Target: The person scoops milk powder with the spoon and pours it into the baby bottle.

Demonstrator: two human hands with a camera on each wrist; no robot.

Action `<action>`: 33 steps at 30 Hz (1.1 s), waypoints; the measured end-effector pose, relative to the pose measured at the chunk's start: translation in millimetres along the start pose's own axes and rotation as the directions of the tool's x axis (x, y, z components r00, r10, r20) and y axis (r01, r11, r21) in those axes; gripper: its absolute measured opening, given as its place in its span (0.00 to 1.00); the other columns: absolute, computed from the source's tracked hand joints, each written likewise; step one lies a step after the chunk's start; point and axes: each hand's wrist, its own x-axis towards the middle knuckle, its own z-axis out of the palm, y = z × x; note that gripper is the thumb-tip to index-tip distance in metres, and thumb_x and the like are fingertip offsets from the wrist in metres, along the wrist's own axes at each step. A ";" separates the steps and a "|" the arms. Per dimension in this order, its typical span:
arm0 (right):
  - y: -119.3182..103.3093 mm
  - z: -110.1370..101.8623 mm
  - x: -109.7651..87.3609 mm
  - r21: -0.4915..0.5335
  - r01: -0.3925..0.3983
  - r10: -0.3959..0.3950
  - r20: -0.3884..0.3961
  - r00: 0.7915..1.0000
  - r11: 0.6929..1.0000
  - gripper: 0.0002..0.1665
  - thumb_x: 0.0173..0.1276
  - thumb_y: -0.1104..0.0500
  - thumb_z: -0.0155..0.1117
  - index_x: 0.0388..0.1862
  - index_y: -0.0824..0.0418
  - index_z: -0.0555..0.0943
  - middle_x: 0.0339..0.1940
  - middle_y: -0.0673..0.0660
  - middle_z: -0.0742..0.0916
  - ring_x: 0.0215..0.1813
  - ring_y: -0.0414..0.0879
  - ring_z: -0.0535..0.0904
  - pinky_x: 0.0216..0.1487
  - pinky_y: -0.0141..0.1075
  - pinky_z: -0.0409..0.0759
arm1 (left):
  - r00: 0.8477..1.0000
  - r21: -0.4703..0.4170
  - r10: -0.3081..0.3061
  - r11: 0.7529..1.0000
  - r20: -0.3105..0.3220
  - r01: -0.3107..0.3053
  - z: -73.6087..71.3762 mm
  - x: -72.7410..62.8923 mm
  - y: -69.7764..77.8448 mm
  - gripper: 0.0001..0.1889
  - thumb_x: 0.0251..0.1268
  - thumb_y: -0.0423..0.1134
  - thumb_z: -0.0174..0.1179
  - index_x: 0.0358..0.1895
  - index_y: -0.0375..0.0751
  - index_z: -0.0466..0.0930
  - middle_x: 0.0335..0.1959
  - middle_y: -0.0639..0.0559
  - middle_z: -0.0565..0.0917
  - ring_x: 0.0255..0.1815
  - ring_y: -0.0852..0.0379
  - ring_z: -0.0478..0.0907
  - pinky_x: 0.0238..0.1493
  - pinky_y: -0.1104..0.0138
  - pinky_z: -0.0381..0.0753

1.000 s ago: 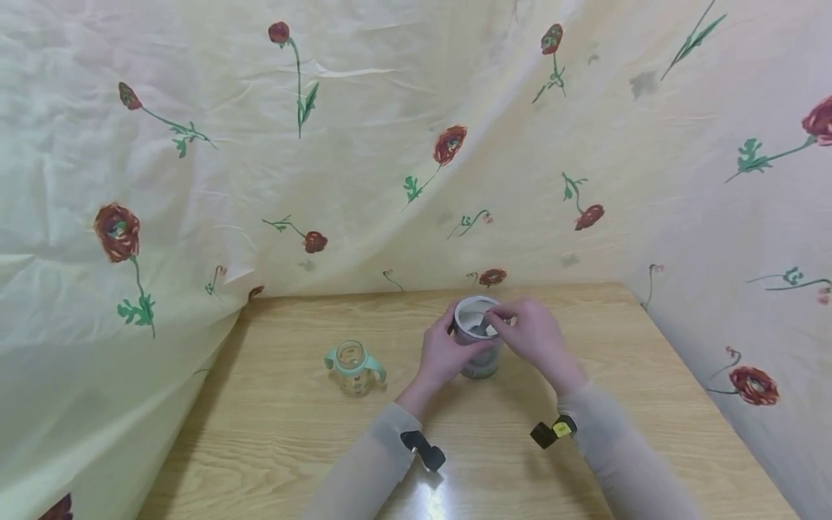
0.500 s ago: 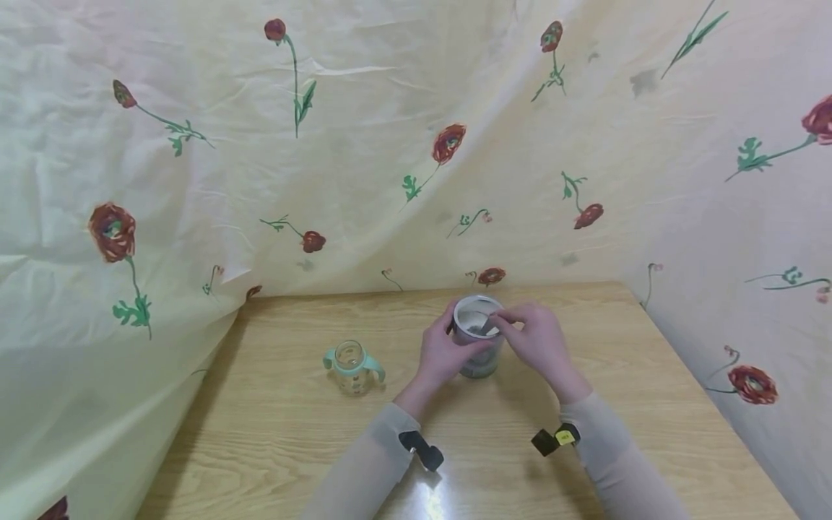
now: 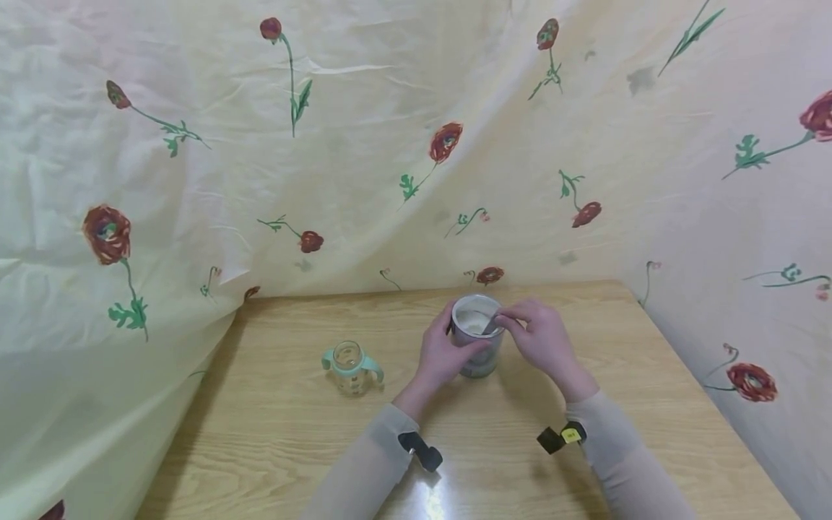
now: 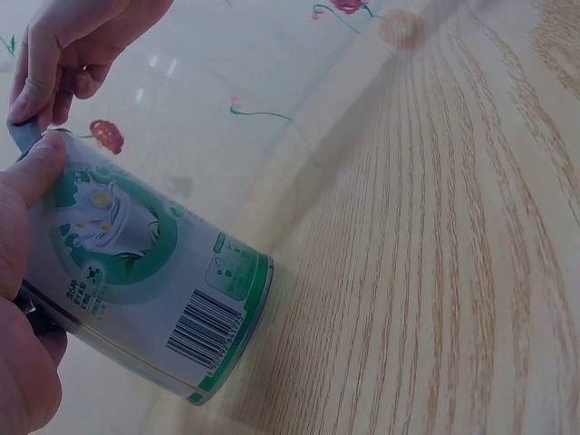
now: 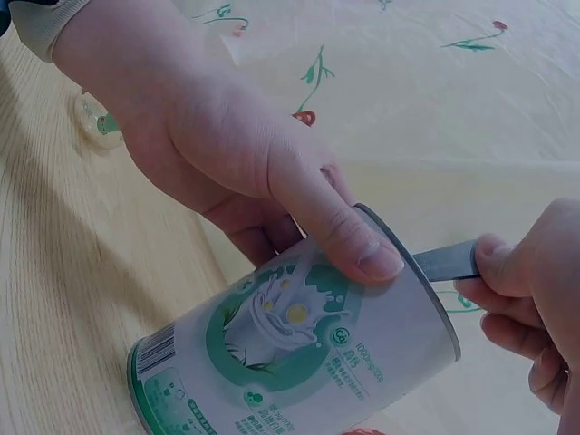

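Observation:
A milk powder tin (image 3: pixel 479 366) stands near the back of the table, its open top showing pale powder inside. My left hand (image 3: pixel 448 350) grips the tin from the left, thumb across its near side. In the left wrist view the white and green label of the tin (image 4: pixel 136 263) shows a barcode. My right hand (image 3: pixel 538 339) is at the rim's right side, pinching the grey handle of a scoop (image 5: pixel 446 263) between thumb and fingers. The scoop's lower part reaches into the tin, and the right wrist view hides it behind the tin's wall.
A clear baby bottle (image 3: pixel 351 379) with two mint-green handles and no lid stands left of the tin. Behind and beside the wooden table (image 3: pixel 292 448) hangs a cream cloth (image 3: pixel 364 159) with red flowers. Each wrist carries a small black camera on a strap.
My right hand has shifted slightly right with the scoop, whose handle now leans toward the tin's right inner wall. My left hand keeps its grip on the tin.

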 end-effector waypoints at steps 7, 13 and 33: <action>-2.3 -0.4 3.4 0.023 -0.049 0.048 0.041 0.998 0.999 0.04 0.69 0.68 0.75 0.41 0.68 0.93 0.39 0.61 0.93 0.44 0.60 0.88 0.46 0.58 0.85 | 1.000 -0.015 0.023 1.000 0.019 -0.022 -1.4 0.8 0.3 0.46 0.56 0.49 0.84 0.78 0.52 0.71 0.70 0.53 0.80 0.74 0.54 0.75 0.75 0.57 0.75; -0.7 1.8 -0.3 0.084 -0.234 0.232 0.026 0.972 0.969 0.08 0.76 0.61 0.72 0.44 0.65 0.93 0.41 0.60 0.94 0.47 0.58 0.89 0.50 0.54 0.86 | 1.000 -0.021 0.000 1.000 0.027 0.000 -1.5 1.1 1.4 0.46 0.56 0.51 0.84 0.78 0.56 0.70 0.71 0.56 0.79 0.75 0.55 0.74 0.75 0.57 0.74; -1.0 -4.3 -20.6 0.335 -0.654 0.679 0.055 0.732 0.678 0.25 0.73 0.45 0.76 0.55 0.64 0.90 0.52 0.60 0.93 0.53 0.44 0.86 0.56 0.37 0.80 | 0.998 -0.095 -0.063 0.994 0.002 0.063 4.7 -1.7 -2.5 0.58 0.52 0.49 0.86 0.85 0.47 0.61 0.81 0.55 0.69 0.82 0.47 0.64 0.80 0.51 0.67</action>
